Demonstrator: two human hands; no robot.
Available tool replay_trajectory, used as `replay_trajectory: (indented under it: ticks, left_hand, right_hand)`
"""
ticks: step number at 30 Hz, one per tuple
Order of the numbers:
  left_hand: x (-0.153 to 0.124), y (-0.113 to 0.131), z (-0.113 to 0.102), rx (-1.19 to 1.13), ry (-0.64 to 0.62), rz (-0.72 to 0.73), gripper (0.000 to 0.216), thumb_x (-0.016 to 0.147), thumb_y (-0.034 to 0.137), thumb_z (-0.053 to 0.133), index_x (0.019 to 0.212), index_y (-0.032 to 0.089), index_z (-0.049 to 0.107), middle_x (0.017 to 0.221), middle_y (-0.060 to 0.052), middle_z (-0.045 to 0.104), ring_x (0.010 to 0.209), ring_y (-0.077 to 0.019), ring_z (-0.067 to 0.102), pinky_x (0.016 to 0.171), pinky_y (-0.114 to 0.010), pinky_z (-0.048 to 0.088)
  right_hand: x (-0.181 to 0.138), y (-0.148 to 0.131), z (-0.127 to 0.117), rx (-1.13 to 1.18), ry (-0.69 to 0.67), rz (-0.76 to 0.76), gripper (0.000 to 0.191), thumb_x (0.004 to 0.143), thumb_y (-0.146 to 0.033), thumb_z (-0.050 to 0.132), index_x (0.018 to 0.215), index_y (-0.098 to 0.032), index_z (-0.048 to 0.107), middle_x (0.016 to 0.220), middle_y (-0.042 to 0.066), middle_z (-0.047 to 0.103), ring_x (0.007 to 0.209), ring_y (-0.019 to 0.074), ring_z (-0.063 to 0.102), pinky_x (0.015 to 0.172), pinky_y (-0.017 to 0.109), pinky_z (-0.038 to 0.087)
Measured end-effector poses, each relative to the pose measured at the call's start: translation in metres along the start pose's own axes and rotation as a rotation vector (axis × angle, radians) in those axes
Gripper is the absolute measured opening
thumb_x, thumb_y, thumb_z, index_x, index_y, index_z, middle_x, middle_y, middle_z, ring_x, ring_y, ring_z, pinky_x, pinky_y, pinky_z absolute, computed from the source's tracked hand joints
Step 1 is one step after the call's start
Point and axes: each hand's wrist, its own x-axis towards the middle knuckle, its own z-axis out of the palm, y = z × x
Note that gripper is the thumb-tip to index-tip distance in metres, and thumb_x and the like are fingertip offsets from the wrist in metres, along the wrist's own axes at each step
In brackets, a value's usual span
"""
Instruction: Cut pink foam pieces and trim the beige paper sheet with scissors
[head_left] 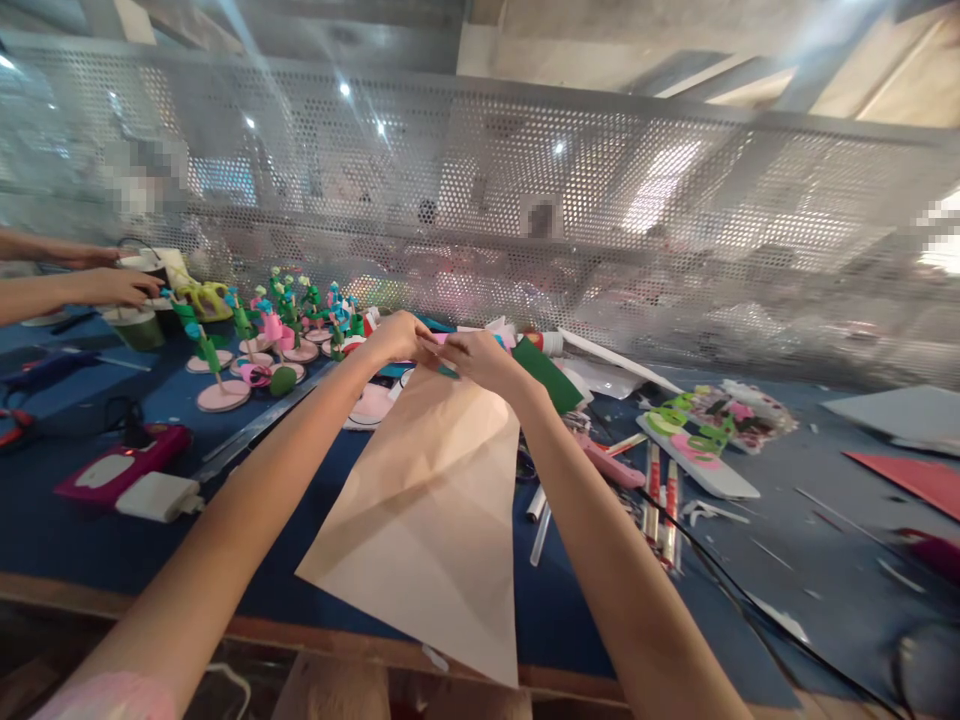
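Observation:
A large cream-coloured sheet of paper (435, 510) slopes toward me over the blue table, its near corner hanging past the front edge. My left hand (401, 338) and my right hand (480, 358) meet at its far end, fingers pinched together on the paper. Exactly how the fingertips sit on it is hard to make out. Just behind and right of my right hand lies a dark green sheet (546, 375). Under my right forearm, a pink glue gun (611, 463) rests among small scraps.
Several small craft plants on round pink bases (223, 395) stand at left, near another person's hand (124, 287). A magenta power strip (124, 465) holds a white plug. At right are a white tray (701, 455), a black cable and scraps. A perforated metal screen (480, 200) stands behind.

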Motion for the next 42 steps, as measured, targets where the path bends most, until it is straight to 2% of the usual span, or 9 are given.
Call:
replay_trajectory:
  ticks: [7,15,20,25,31,34,36,39,42]
  left_hand:
    - [0.003,-0.002,0.005,-0.042,-0.039,0.055,0.045,0.037,0.018,0.076,0.080,0.007,0.069,0.054,0.000,0.060,0.052,-0.0107,0.051,0.054,-0.022,0.040]
    - [0.007,-0.006,-0.002,-0.119,-0.147,0.049,0.043,0.043,0.015,0.073,0.085,0.009,0.067,0.063,-0.003,0.065,0.063,-0.0146,0.059,0.059,-0.023,0.046]
    - [0.006,-0.005,-0.006,-0.133,-0.244,0.144,0.039,0.048,0.014,0.069,0.087,0.012,0.068,0.070,-0.003,0.068,0.069,-0.0152,0.061,0.064,-0.023,0.046]
    - [0.007,-0.005,-0.005,-0.079,-0.306,0.214,0.036,0.049,0.011,0.065,0.084,0.014,0.069,0.068,0.001,0.067,0.067,-0.0131,0.060,0.063,-0.021,0.045]
    - [-0.001,0.004,-0.006,-0.011,-0.184,0.093,0.027,0.047,0.008,0.066,0.072,0.013,0.070,0.060,0.001,0.065,0.061,-0.0122,0.058,0.058,-0.020,0.045]
    - [-0.005,0.008,-0.008,-0.015,-0.113,0.047,0.025,0.046,0.010,0.070,0.070,0.013,0.070,0.060,0.000,0.065,0.061,-0.0126,0.059,0.059,-0.021,0.046]
    - [-0.006,0.008,-0.009,-0.052,-0.091,0.031,0.023,0.045,0.012,0.072,0.068,0.012,0.069,0.058,-0.001,0.065,0.060,-0.0129,0.059,0.059,-0.022,0.047]
    - [-0.006,0.007,-0.011,-0.114,-0.090,0.024,0.021,0.045,0.013,0.073,0.065,0.011,0.068,0.057,-0.002,0.064,0.060,-0.0130,0.059,0.060,-0.024,0.047]
    - [-0.005,0.006,-0.011,-0.105,-0.099,0.021,0.021,0.044,0.014,0.074,0.064,0.012,0.067,0.059,-0.003,0.065,0.062,-0.0144,0.060,0.061,-0.025,0.047]
  right_hand:
    - [-0.001,-0.003,0.002,0.083,0.031,-0.081,0.040,0.083,-0.043,0.038,0.054,-0.015,0.043,0.051,-0.003,0.040,0.050,0.0072,0.032,0.049,0.022,0.022]
    - [0.000,-0.004,0.001,-0.041,0.039,-0.133,0.031,0.084,-0.030,0.038,0.058,-0.015,0.047,0.052,-0.002,0.040,0.051,0.0080,0.035,0.052,0.022,0.023]
    - [0.000,-0.005,0.001,-0.084,0.023,-0.106,0.030,0.083,-0.026,0.039,0.055,-0.015,0.045,0.051,-0.003,0.039,0.049,0.0076,0.033,0.051,0.022,0.021]
    - [0.000,-0.008,0.001,-0.087,-0.009,-0.105,0.027,0.083,-0.025,0.039,0.058,-0.015,0.047,0.054,-0.002,0.042,0.051,0.0077,0.032,0.052,0.022,0.022]
    - [-0.001,-0.011,-0.002,-0.048,-0.034,-0.077,0.028,0.083,-0.026,0.038,0.057,-0.016,0.044,0.055,-0.002,0.039,0.052,0.0081,0.032,0.053,0.023,0.022]
    - [-0.003,-0.006,-0.006,0.018,-0.033,0.033,0.034,0.084,-0.031,0.033,0.053,-0.018,0.036,0.053,-0.003,0.031,0.051,0.0081,0.027,0.051,0.024,0.020]
    - [-0.004,-0.002,-0.008,0.068,-0.082,0.102,0.037,0.084,-0.036,0.031,0.051,-0.019,0.030,0.052,-0.004,0.024,0.050,0.0078,0.023,0.049,0.024,0.018]
    - [-0.005,-0.001,-0.012,0.056,-0.206,0.155,0.038,0.073,-0.041,0.049,0.050,-0.019,0.028,0.052,-0.005,0.020,0.049,0.0067,0.020,0.048,0.025,0.015]
    - [-0.005,-0.006,-0.012,-0.042,-0.243,0.216,0.043,0.054,-0.032,0.068,0.049,-0.019,0.028,0.053,-0.006,0.022,0.050,0.0058,0.021,0.048,0.024,0.015]
